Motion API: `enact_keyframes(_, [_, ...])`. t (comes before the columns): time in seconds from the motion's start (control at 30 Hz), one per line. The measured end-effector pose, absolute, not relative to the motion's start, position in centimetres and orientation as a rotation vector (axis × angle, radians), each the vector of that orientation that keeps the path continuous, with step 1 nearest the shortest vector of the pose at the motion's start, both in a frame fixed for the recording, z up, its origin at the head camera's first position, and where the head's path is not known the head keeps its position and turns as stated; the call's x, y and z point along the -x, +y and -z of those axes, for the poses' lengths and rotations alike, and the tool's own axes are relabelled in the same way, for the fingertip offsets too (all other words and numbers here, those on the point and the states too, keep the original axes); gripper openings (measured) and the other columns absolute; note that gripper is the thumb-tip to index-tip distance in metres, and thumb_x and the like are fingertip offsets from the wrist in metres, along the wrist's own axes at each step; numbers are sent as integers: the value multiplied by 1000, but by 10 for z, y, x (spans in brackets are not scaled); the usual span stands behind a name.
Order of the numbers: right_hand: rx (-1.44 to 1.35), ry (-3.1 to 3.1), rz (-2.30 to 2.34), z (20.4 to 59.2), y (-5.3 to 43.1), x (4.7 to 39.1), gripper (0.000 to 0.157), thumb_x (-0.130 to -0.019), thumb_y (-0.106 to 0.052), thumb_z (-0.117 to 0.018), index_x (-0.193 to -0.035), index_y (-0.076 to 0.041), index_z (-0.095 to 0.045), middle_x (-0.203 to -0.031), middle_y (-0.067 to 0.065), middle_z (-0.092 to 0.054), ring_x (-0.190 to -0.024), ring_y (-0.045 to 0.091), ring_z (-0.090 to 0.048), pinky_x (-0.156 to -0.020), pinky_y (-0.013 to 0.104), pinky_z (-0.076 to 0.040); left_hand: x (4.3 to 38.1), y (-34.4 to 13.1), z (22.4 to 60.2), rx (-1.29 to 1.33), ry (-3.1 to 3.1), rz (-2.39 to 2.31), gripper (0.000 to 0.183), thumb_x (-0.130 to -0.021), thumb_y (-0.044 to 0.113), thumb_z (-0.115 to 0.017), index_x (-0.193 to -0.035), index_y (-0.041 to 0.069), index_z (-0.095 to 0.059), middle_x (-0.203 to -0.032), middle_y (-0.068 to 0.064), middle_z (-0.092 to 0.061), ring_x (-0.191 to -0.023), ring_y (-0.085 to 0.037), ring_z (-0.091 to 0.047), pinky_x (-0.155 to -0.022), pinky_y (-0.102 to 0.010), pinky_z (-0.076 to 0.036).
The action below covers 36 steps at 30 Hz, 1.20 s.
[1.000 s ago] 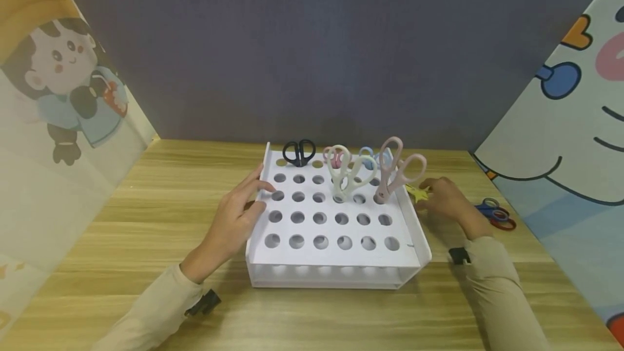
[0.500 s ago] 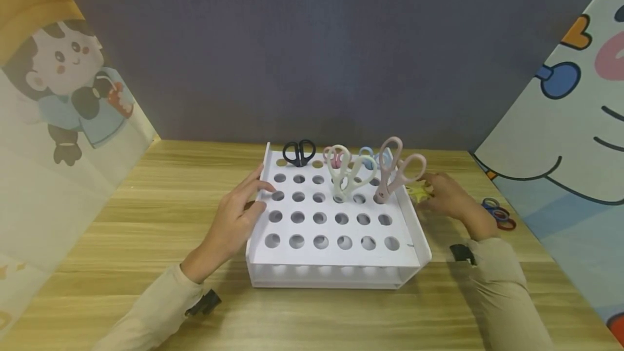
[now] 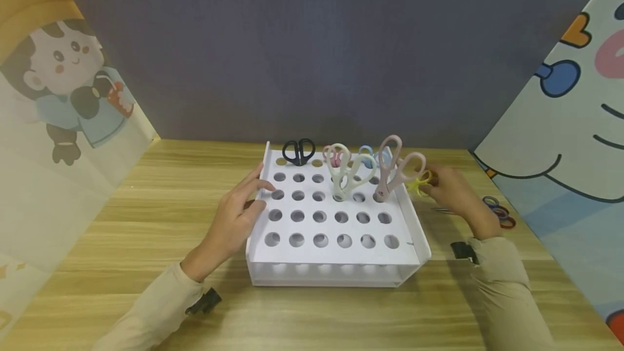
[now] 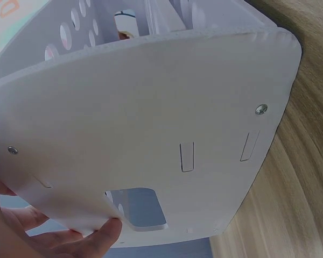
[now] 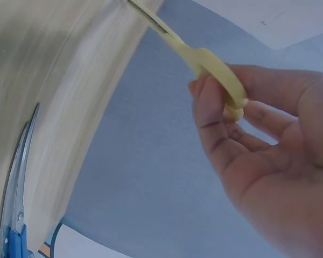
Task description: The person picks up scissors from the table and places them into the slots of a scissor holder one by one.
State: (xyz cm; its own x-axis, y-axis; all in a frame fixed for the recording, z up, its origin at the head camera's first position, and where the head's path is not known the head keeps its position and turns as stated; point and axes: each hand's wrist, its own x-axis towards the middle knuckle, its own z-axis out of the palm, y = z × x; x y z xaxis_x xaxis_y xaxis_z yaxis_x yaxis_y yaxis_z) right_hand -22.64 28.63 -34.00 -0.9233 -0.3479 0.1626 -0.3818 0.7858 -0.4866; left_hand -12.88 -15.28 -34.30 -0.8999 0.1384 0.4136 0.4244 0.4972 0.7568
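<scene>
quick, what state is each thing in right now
rack, standing on the table
yellow scissors, held in right hand
white scissors, in the rack, handles spread
large pink scissors, in rack, handles spread
black scissors, in rack's back row
small pink scissors, back row, partly hidden
light blue scissors, back row, partly hidden
blue scissors, lying on table
red scissors, on table, partly hidden
left hand, holding the rack

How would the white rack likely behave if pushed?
The white rack would probably slide rather than tip, being broad and low. Screws in its flat side panel suggest stiffness. The large pink scissors, standing in it, may wobble.
</scene>
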Motion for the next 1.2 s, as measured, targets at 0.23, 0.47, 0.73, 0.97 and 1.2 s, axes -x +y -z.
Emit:
enact_keyframes(0.23, [-557, -2839, -722, 333, 285, 224, 43, -88, -1, -69, -127, 9, -54, -98, 31, -69, -87, 45, -69, -75, 61, -58, 129, -153, 343, 481, -2447, 1367, 25, -90, -2, -52, -107, 9, -67, -159, -2, -32, -142, -30, -37, -94, -31, -55])
enact_keyframes(0.47, [-570, -2744, -722, 323, 285, 219, 46, -86, 3, -70, -130, 7, -56, -90, 23, -71, -79, 36, -68, -66, 49, -55, 129, -152, 343, 483, -2446, 1364, 25, -90, -1, -52, -107, 9, -67, -159, -2, -33, -143, -29, -37, -95, -31, -55])
enact_keyframes(0.73, [-561, -2625, -705, 309, 283, 209, 46, -85, 3, -73, -129, 3, -58, -92, 25, -71, -77, 43, -69, -65, 55, -59, 129, -153, 344, 480, -2444, 1373, 25, -90, -1, -52, -107, 10, -67, -160, -2, -32, -143, -30, -36, -93, -31, -56])
enact_keyframes(0.97, [-525, -2565, -701, 298, 281, 202, 47, -83, 5, -74, -128, 1, -60, -92, 23, -73, -75, 40, -70, -61, 11, -48, 128, -153, 343, 473, -2447, 1379, 25, -90, -1, -52, -107, 10, -67, -160, -1, -31, -143, -30, -36, -94, -31, -55])
enact_keyframes(1.2, [-519, -2463, -678, 287, 276, 191, 47, -83, 8, -73, -127, 1, -61, -92, 24, -72, -73, 40, -68, -63, -1, -37, 129, -153, 343, 481, -2442, 1381, 25, -90, -2, -53, -106, 10, -68, -159, -1, -32, -143, -29, -36, -95, -31, -54])
